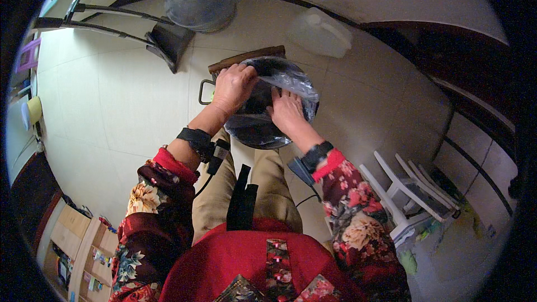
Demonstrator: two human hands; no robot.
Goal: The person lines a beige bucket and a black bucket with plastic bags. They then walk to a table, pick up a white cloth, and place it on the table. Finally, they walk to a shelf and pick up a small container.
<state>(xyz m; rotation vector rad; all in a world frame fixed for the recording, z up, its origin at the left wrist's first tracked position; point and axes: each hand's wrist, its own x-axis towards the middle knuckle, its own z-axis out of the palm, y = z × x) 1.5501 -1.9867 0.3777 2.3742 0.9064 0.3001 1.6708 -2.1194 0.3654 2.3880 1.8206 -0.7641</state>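
Note:
A round container lined with a dark, shiny plastic bag [291, 77] stands on the floor before my feet. My left hand [235, 86] is at its far left rim, fingers curled over the bag's edge. Inside the mouth, my right hand [288, 110] lies palm down against the bag, with the thumb apart from the fingers. The bag is loose and wrinkled along the right side and the near rim. Its bottom is dark and hard to make out.
A brown wooden piece [247, 58] and a dark loop handle [204, 92] adjoin the container. Beyond are a dustpan [170, 42], a large water bottle [201, 6] and a translucent jug [321, 35]. White plastic stools [398, 193] stand right; wooden shelves [82, 251] are lower left.

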